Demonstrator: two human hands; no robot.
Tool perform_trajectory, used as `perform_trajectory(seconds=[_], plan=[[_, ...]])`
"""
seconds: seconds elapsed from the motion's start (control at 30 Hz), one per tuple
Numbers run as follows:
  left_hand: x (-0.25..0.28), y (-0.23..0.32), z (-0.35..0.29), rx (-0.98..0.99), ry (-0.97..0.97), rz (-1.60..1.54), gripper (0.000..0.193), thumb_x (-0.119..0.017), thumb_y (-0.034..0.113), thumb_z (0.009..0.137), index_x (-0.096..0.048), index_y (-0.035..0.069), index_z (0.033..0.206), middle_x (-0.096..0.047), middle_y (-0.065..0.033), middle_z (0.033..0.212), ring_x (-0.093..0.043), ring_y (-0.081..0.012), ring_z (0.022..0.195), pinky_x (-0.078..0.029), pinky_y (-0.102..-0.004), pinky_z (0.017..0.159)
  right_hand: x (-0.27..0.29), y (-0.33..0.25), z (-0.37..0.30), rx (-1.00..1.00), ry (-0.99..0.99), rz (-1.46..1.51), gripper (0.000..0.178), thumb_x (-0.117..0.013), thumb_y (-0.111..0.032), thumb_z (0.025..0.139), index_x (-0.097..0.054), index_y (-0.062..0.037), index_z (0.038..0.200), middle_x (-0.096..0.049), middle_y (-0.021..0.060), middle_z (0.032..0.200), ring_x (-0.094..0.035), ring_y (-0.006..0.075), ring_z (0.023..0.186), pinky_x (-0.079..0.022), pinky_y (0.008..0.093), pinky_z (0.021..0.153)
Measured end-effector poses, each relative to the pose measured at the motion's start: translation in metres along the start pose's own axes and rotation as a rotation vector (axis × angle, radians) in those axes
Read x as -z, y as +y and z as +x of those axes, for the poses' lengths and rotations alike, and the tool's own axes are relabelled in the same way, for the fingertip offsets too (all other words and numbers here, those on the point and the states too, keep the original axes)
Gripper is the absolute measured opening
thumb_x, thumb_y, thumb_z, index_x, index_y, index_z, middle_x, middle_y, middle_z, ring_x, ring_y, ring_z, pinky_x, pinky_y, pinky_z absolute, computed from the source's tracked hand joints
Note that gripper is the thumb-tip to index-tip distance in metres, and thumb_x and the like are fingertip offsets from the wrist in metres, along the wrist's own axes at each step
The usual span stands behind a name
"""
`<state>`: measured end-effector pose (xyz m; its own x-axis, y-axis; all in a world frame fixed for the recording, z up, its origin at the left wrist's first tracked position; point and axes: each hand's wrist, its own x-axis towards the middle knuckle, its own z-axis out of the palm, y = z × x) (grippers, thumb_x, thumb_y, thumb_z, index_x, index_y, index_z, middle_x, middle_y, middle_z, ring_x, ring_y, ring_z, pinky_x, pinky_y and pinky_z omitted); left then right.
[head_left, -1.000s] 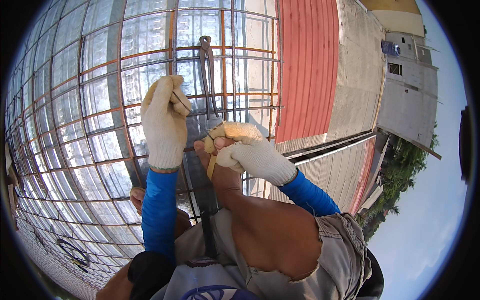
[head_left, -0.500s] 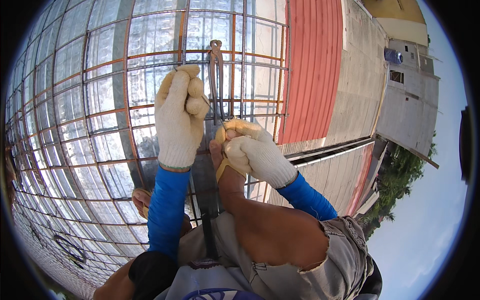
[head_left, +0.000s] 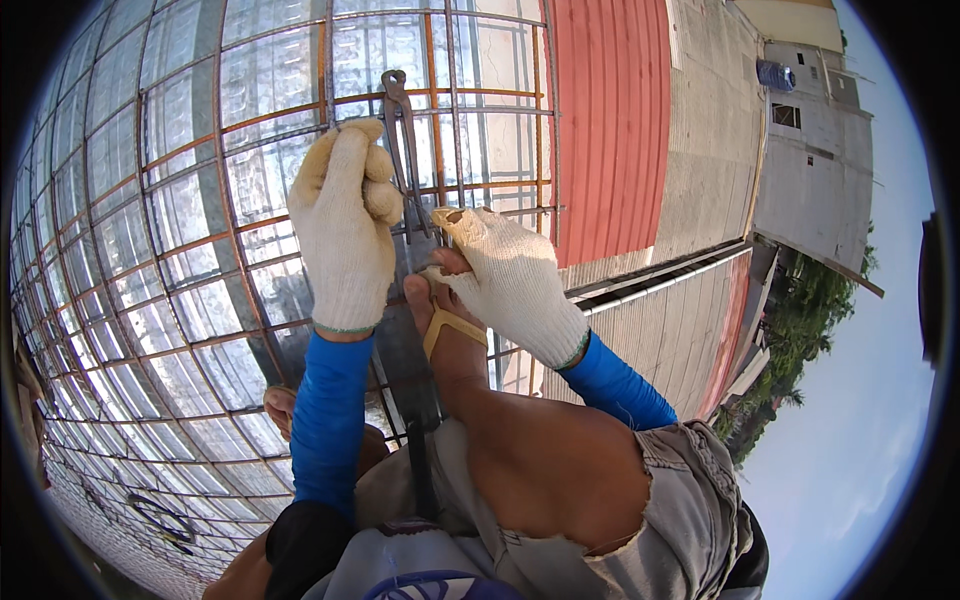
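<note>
A grid of thin steel rebar [head_left: 228, 232], partly rusty, spreads beneath me. My left hand [head_left: 345, 225], in a cream knitted glove, is closed in a pinch beside a bar crossing. A thin tie wire runs into it in the earlier picture; now the wire is hardly visible. My right hand [head_left: 515, 280] wears a similar glove, torn at the fingertips. Its thumb and forefinger stand apart just above my sandalled foot [head_left: 450, 335], near the handle ends of a pair of dark metal pincers [head_left: 402, 130]. The pincers lie on the bars, jaws pointing away.
Shiny corrugated metal sheeting [head_left: 185, 215] lies under the grid. To the right are a red ribbed roof [head_left: 612, 130] and pale roofing [head_left: 708, 130] lower down. A black coil [head_left: 160, 520] rests on the grid at lower left.
My right hand has loosened from its pinch on the wire, and its fingers have spread toward the pincers. My left hand stays closed. The view has shifted slightly, moving the grid leftward.
</note>
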<state>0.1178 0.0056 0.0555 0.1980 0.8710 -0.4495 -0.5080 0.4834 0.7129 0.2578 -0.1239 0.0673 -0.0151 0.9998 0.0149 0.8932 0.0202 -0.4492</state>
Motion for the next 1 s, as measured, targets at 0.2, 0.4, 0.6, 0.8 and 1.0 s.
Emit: perform_trajectory(seconds=[0.2, 0.4, 0.6, 0.8, 1.0], plan=[[-0.001, -0.006, -0.006, -0.011, -0.069, 0.076, 0.027, -0.062, 0.019, 0.111, -0.07, -0.005, 0.12, -0.06, -0.0003, 0.079, -0.045, -0.002, 0.056, -0.034, -0.0189, 0.045, -0.003, -0.012, 0.008, -0.149, -0.002, 0.191, 0.046, -0.081, -0.024, 0.089, -0.07, -0.004, 0.13, -0.075, 0.0148, 0.108, -0.074, 0.0343, 0.096, -0.06, 0.043, 0.079], [0.002, -0.005, -0.007, 0.063, -0.055, 0.058, 0.029, -0.061, 0.021, 0.112, -0.07, -0.004, 0.123, -0.053, 0.0025, 0.08, -0.039, -0.0009, 0.058, -0.03, -0.019, 0.047, -0.004, -0.017, 0.012, -0.425, -0.139, 0.526, 0.045, -0.078, -0.026, 0.099, -0.066, -0.0022, 0.136, -0.076, 0.0127, 0.118, -0.076, 0.0248, 0.108, -0.061, 0.037, 0.087], [0.008, -0.006, -0.005, 0.16, -0.174, 0.071, 0.032, -0.056, 0.023, 0.114, -0.065, -0.004, 0.127, -0.049, 0.0049, 0.077, -0.038, -0.0003, 0.056, -0.029, -0.019, 0.046, -0.009, -0.02, 0.005, -0.709, -0.156, 1.08, 0.035, -0.068, -0.013, 0.102, -0.066, -0.0002, 0.134, -0.074, 0.0049, 0.102, -0.07, 0.01, 0.093, -0.058, 0.0283, 0.078], [0.007, -0.012, -0.006, 0.259, -0.147, -0.07, 0.032, -0.053, 0.024, 0.115, -0.065, -0.004, 0.126, -0.046, 0.0055, 0.076, -0.036, -0.0008, 0.055, -0.029, -0.0198, 0.046, 0.005, -0.022, -0.002, -0.873, -0.126, 1.45, 0.033, -0.06, -0.011, 0.105, -0.064, 0.0008, 0.136, -0.071, 0.0025, 0.109, -0.065, 0.0065, 0.093, -0.056, 0.022, 0.075], [-0.001, -0.016, -0.009, 0.126, -0.102, -0.049, 0.029, -0.062, 0.021, 0.111, -0.068, -0.006, 0.122, -0.055, 0.001, 0.078, -0.038, -0.0013, 0.054, -0.029, -0.0195, 0.045, -0.018, -0.005, -0.008, -0.653, -0.038, 1.24, 0.035, -0.064, -0.014, 0.101, -0.065, -0.0013, 0.134, -0.074, 0.0087, 0.108, -0.071, 0.014, 0.095, -0.059, 0.03, 0.078]])
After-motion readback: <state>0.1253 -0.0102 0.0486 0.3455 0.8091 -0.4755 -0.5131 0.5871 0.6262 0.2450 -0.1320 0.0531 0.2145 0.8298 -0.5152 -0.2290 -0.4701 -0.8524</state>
